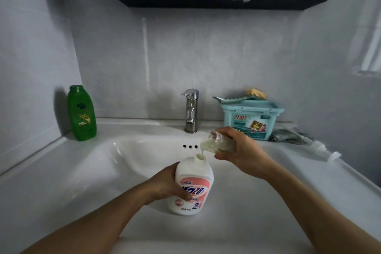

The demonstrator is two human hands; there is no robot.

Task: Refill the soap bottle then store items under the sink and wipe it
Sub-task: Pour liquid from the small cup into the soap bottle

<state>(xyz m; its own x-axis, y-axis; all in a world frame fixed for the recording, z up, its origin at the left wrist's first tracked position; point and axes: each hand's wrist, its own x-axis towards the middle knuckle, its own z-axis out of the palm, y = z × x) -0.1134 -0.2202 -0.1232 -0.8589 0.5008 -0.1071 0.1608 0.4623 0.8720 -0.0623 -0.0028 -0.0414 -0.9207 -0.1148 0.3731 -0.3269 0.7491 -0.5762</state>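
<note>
The white soap bottle (193, 183) is standing upright at the front of the sink (132, 156), its neck open. The left hand (165, 184) is gripping its side, fingers curling round the pink label. Just above the neck, the right hand (241, 150) is holding a clear container (214, 142) tilted, fingers clamping round it, and creamy soap is running into the bottle. Behind, a tap (191, 111) is standing at the sink's back edge. A green bottle (82, 113) is sitting at the far left; a teal box (251, 121), a brush (243, 97) lying on top, is sitting at the right beside a cloth (288, 136) and a pump (323, 149).
</note>
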